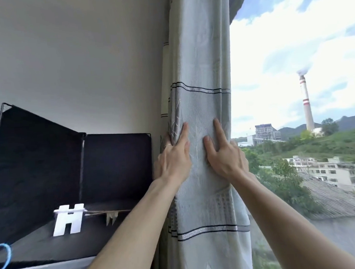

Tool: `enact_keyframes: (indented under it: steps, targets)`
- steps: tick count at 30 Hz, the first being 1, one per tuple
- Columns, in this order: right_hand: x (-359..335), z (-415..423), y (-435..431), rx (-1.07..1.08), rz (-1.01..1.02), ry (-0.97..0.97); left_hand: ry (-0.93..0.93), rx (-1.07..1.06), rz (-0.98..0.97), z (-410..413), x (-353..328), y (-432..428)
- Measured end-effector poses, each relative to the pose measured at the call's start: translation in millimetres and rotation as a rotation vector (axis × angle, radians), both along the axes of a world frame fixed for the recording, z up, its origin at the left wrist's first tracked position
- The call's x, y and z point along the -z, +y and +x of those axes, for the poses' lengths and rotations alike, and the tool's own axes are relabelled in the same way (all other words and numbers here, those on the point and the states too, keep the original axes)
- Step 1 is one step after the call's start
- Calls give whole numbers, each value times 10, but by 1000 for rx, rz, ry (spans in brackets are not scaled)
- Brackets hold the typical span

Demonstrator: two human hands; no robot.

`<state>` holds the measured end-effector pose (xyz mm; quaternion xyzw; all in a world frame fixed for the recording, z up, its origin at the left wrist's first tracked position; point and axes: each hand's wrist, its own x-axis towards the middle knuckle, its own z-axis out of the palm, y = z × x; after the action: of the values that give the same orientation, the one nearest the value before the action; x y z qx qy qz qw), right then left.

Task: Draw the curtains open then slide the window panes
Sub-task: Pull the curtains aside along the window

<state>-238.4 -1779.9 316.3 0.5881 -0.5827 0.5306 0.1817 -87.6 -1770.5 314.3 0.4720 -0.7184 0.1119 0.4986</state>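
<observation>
A pale grey-green curtain [199,70] with dark horizontal stripes hangs bunched in folds at the window's left side, against the white wall. My left hand [173,158] grips the curtain's left folds, with its fingers curled into the fabric and a ring showing. My right hand [225,152] clasps the curtain's right edge, index finger and thumb spread on the cloth. To the right of the curtain the window [305,105] is uncovered and shows sky, a striped chimney, green hills and buildings. I see no frame or handle of the pane.
A black folding panel [49,163] stands on a black-topped surface at the left, close to the curtain. White H-shaped pieces [68,221] sit on it, with a thin rod beside them. A blue loop [3,259] shows at the lower left corner.
</observation>
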Motion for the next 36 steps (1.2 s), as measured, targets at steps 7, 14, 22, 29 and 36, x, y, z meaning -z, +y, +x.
enact_keyframes:
  steps: [7,14,22,29,36]
  targets:
    - [-4,53,-547,-51,-11,-25,23,30,20,47,21,-486]
    - [-55,146,-1312,-95,2,-61,46,2,-2,96,-44,-1342]
    - [-245,100,-2290,-98,5,-78,58,-31,24,-13,-286,-2264]
    - [-365,33,-2981,-175,15,-131,36,-105,43,-109,-417,-2968]
    - [-445,46,-3549,-208,50,-132,-13,-203,62,-89,-518,-3541]
